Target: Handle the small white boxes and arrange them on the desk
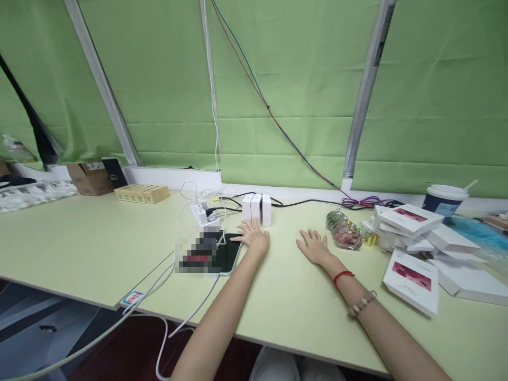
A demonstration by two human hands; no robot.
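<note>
My left hand [254, 236] reaches over the pale table with its fingers spread, just in front of a row of small white boxes [256, 209]. Whether its fingertips touch those boxes I cannot tell. Beside it on the left lies a dark-screened phone [229, 256], partly blurred out, with a white cable running over it. My right hand [315, 247] rests palm down on the table, fingers apart and holding nothing. To its right are round clear containers with pinkish and green contents [344, 230] and some small gold pieces [370, 238].
Flat white boxes with pink pictures [413, 278] are piled at the right, near a lidded paper cup [442, 201]. A power strip [203, 216] with cables stands left of centre. Yellow boxes [143, 193] and a cardboard box [90, 178] sit far left. White cables hang over the front edge.
</note>
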